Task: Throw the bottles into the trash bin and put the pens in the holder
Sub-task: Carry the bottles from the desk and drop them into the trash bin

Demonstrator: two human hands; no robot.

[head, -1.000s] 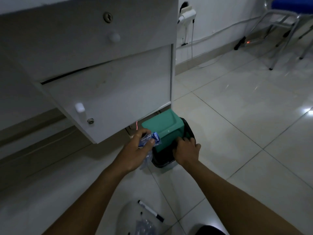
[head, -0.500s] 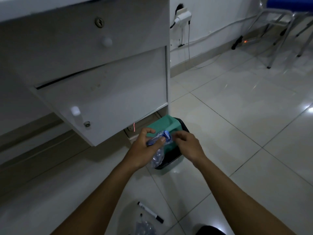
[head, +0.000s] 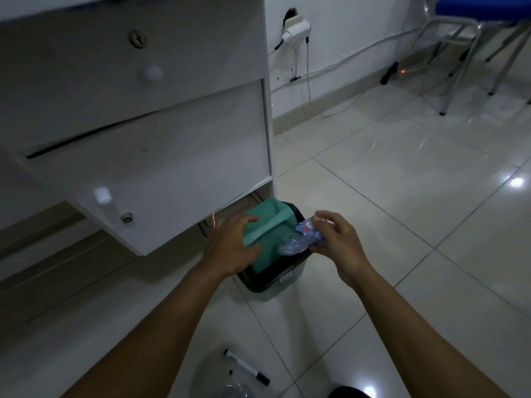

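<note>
Bottles are the matter here, and one crushed clear bottle (head: 298,239) with a blue label is held by the right hand (head: 339,242), the fingers closed around its upper part. This bottle is placed right over the open side of the trash bin (head: 275,280), its lower end pointing down into the dark inside. The trash bin is black and stands on the tiled floor (head: 402,225), just beside the corner of a white desk cabinet (head: 143,139) with two drawers. A green swing lid (head: 267,228) is seen on the bin, tilted, and it is pressed by the left hand (head: 232,245), which lies flat on it with the fingers spread and grips nothing. The thumb of this hand is laid on the front face of the lid.

Near the bottom edge, a marker pen (head: 246,366) with a black cap is seen lying on the floor, well apart from the bin. Another crumpled clear bottle (head: 237,390) is partly visible just below the pen, cut by the edge of the view. At the wall behind, a white plug adapter (head: 296,28) with cables is seen, and a chair (head: 474,30) with a blue seat and metal legs stands at the far right.
</note>
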